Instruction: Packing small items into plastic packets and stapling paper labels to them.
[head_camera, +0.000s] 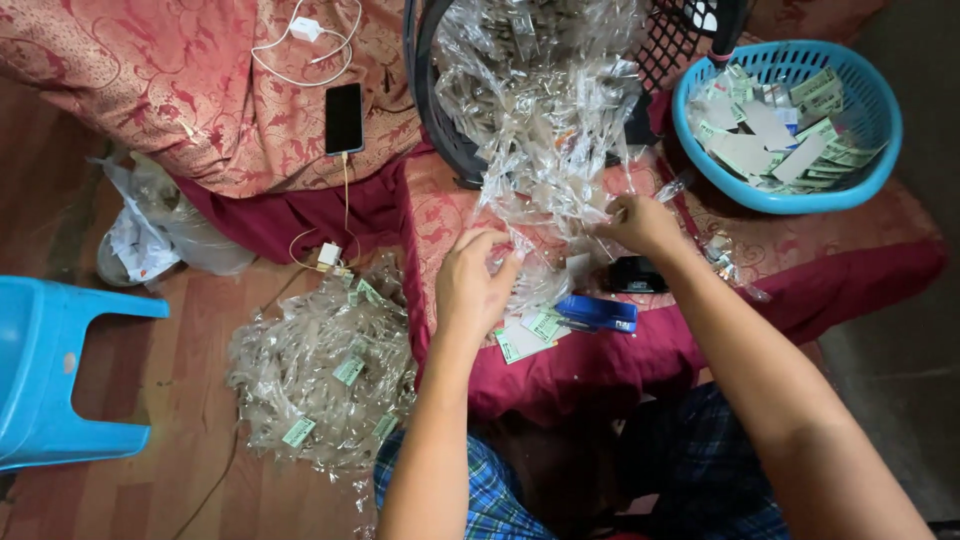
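Both hands work into a heap of clear plastic sleeves at the centre of the frame.

The left hand (472, 285) curls its grip around a clear sleeve at the lower edge of the plastic heap (545, 130), which spills from a dark basket (440, 120) onto the red patterned bedding (830, 250). The right hand (640, 222) pinches into the same heap, its grip narrow on the film, likely to separate one piece. A blue stapler (598, 313) and green-white labels (528, 335) lie just below the hands, within reach. The blue basket (880, 150) at upper right holds more labels; finished-looking packets (320, 375) pile on the floor at lower left, beside a blue stool (60, 370).
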